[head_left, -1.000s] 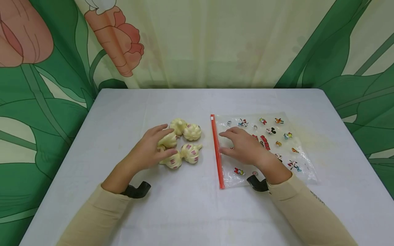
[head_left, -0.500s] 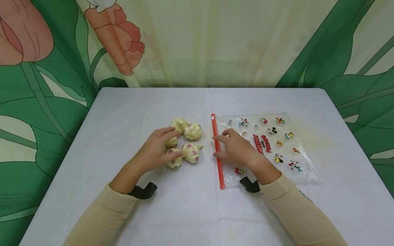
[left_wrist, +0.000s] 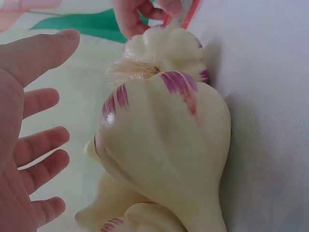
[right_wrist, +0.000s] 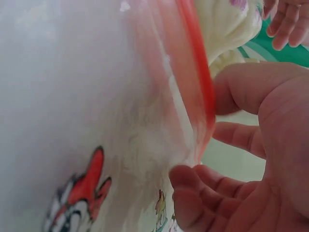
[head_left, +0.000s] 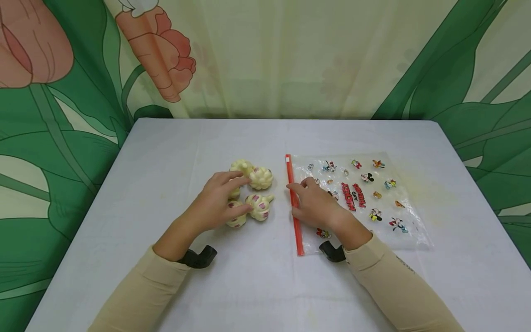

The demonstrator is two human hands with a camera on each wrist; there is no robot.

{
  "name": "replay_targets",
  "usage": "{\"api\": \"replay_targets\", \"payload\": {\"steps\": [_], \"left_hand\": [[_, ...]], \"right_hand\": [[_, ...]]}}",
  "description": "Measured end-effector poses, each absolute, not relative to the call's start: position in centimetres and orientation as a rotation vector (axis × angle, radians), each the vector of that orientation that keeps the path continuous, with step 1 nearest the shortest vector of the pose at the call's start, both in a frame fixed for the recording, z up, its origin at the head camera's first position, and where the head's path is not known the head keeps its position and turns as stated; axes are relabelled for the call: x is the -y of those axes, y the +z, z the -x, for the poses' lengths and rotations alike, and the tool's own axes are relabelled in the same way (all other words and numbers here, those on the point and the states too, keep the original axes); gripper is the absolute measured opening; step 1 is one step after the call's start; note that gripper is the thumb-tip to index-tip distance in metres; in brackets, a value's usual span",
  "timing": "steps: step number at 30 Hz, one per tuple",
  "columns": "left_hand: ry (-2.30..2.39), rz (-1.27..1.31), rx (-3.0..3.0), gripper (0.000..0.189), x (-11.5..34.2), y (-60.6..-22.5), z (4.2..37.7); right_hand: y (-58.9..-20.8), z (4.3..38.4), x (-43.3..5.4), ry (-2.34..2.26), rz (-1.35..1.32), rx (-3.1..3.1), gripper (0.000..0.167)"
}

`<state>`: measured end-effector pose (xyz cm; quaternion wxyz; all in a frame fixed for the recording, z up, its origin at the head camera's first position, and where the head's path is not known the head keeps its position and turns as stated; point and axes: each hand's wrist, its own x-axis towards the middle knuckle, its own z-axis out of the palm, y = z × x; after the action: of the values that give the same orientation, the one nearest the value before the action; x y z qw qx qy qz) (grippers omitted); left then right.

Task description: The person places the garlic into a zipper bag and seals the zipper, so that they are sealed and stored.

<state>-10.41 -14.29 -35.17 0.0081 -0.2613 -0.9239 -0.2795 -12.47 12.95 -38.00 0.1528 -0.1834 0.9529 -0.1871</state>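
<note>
My left hand [head_left: 218, 202] hovers over a cluster of garlic bulbs, fingers spread around them and holding nothing. A purple-streaked garlic bulb [left_wrist: 166, 130] fills the middle of the left wrist view, apart from the fingers. Other garlic bulbs [head_left: 260, 178] lie close together beside it; some are partly hidden by the hand. My right hand [head_left: 319, 203] is at the red zipper strip [head_left: 297, 233] of a clear plastic zip bag [head_left: 383, 203] printed with cartoon figures. Its fingertips [right_wrist: 186, 179] overlap the bag's edge in the right wrist view, with a gap between thumb and fingers.
A white cloth covers the table [head_left: 257, 295], which has the bag lying flat at the right. Behind the far table edge hangs a curtain [head_left: 282, 60] printed with flowers and green leaves. Dark wrist mounts [head_left: 199, 258] sit under both wrists.
My left hand has moved right over the garlic bulbs. My right hand has moved left and down from above the bag to its red zipper strip.
</note>
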Motion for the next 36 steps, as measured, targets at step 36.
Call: {"api": "replay_targets", "payload": {"steps": [36], "left_hand": [[-0.336,0.763,3.133,0.057,11.2,-36.1,10.6]], "right_hand": [[-36.0,11.5,-14.3,-0.811,0.563,-2.868,0.044]]}}
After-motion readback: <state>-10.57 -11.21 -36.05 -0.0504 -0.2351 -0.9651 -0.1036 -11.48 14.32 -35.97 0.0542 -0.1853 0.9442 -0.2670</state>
